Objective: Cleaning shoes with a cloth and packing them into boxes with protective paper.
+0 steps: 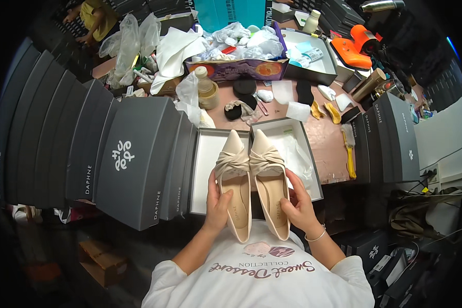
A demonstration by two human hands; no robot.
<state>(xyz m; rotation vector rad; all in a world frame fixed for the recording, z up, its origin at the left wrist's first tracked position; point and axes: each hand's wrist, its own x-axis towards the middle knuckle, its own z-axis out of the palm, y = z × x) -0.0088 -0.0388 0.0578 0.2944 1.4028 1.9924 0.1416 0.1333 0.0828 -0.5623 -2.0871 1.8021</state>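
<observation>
Two cream pointed-toe shoes with twisted fabric over the toes are held up side by side, toes pointing away from me. My left hand grips the left shoe, thumb inside on the insole and fingers under the outer side. In the same way my right hand holds the right shoe, its thumb pressed on the insole near the heel. Below and behind them lie an open grey shoebox lid or tray with a white inside and a second open box part holding white tissue.
Dark grey shoeboxes stand stacked on my left, with more shoeboxes at the right. Across the table are a purple carton of crumpled plastic, a bottle, a yellow-handled brush and an orange tool. Another person is at far left.
</observation>
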